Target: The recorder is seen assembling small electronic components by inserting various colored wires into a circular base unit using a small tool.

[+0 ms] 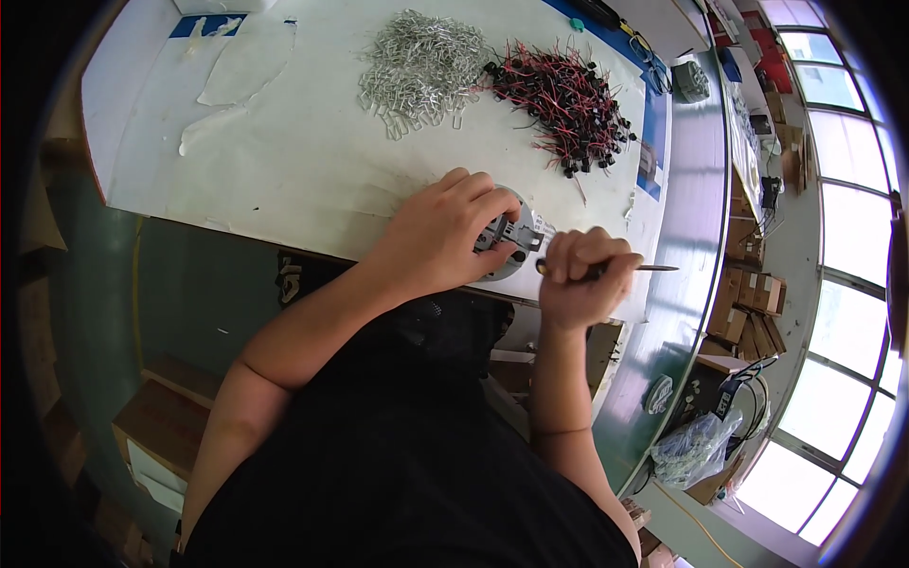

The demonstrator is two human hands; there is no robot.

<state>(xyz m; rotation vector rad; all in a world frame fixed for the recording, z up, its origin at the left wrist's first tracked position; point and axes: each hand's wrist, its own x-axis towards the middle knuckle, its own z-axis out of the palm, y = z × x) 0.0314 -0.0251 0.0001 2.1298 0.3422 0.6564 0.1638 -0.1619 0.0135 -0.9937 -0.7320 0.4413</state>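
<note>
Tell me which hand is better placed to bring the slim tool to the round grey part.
Likely the right hand: it grips the slim tool just right of the round grey part, though the tool points away from it. The left hand is occupied holding the part.

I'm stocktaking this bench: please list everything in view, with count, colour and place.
Table: one, white, upper centre
Round device: one, grey, table's near edge
Pointed tool: one, dark and metallic, right of device
Wire clips: uncountable pile, silver, table's far middle
Wired parts: uncountable pile, black, red, right of clips
Small object: one, green, table's far right
Cardboard boxes: several, brown, right and lower left
Plastic bag: one, clear, lower right
Windows: several, white, far right
Top: one, black, bottom centre
Left hand: one, bare, fingers on device
Right hand: one, bare, around tool
</note>
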